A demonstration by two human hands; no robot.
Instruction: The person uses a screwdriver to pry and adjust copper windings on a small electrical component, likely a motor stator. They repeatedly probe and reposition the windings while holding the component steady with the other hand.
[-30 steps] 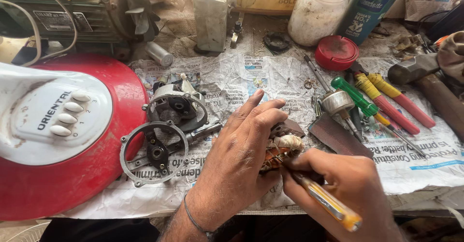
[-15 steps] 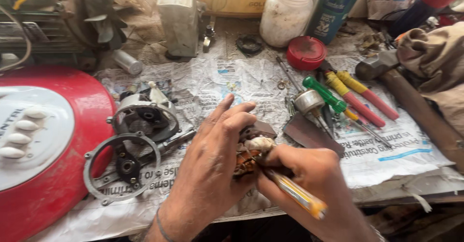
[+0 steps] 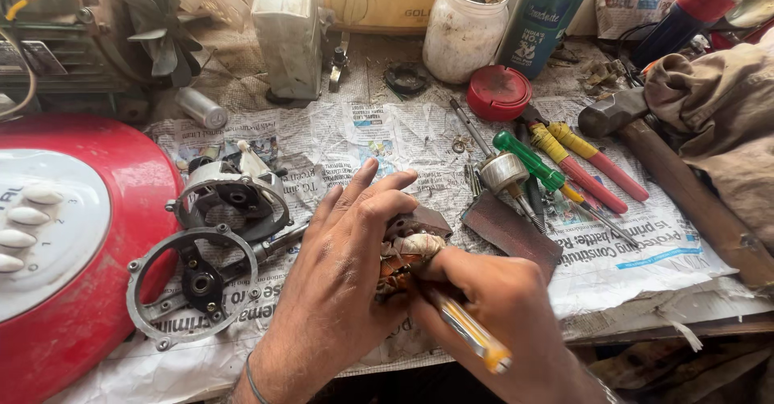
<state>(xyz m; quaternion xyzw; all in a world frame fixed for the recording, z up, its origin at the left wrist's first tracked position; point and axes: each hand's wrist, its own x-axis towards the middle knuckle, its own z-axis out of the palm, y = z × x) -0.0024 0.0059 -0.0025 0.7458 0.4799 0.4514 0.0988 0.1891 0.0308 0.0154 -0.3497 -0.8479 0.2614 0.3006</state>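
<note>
at the near edge of the surface: both hands at work on a small wound motor part (image 3: pixel 403 259).

the motor part, with copper-coloured winding and a pale taped end, sits on the newspaper (image 3: pixel 363 138) between the hands. the left hand (image 3: pixel 343 275) lies over it, fingers spread and pressing down, its grip closed on the part. the right hand (image 3: pixel 504 307) is clamped around a yellow-handled screwdriver (image 3: pixel 468 331), tip buried at the part and not visible. judged step: prying or loosening at the winding; the next move calls for a steady hold and a controlled tip. to the left lie a round metal end bracket (image 3: pixel 193 283) and a motor housing (image 3: pixel 230 198), beside a red fan base (image 3: pixel 72 251). to the right, loose screwdrivers (image 3: pixel 564 166), a red lid (image 3: pixel 498 92) and a hammer (image 3: pixel 677 186).
</note>
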